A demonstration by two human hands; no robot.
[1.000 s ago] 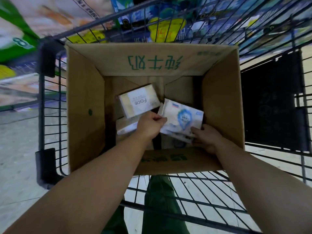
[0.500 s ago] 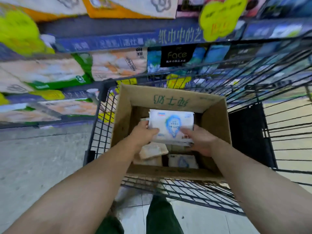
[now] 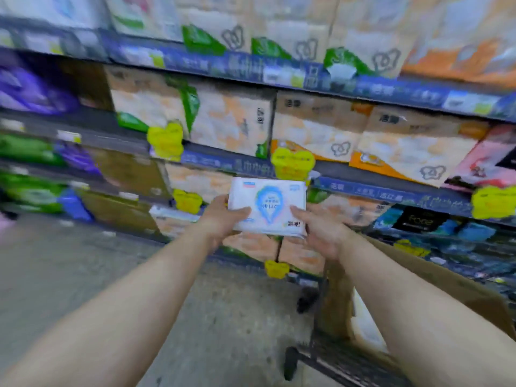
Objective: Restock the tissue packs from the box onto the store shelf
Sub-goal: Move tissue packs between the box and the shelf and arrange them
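**Tissue pack held up in front of the shelf**

While both hands hold it, the white tissue pack (image 3: 267,205) sits in the air in front of the store shelf (image 3: 363,188), level with one of its blue price rails and not resting on any board. Left of the pack, the left hand (image 3: 220,219) grips its left edge, thumb on the printed face and the other fingers hidden behind. Right of the pack, the right hand (image 3: 321,230) grips the right edge the same way, thumb on top near a small black mark in the corner. A blue emblem fills the middle of the pack's face; its lettering is too smeared to read.

Below and right of the pack, the cardboard box (image 3: 446,277) shows only as a brown wall and rim, largely covered by the right forearm and cut off by the frame edge; what lies inside is mostly hidden, apart from a pale patch. Under the box, dark bars and a wheel of the cart (image 3: 329,358) show.

Behind the pack, the shelf is blurred: large beige and orange bundles, green and purple ones further left, and yellow tags (image 3: 292,163) hanging from the rails, one just above the pack. Rail text is unreadable. Left of the box lies grey floor (image 3: 83,275).
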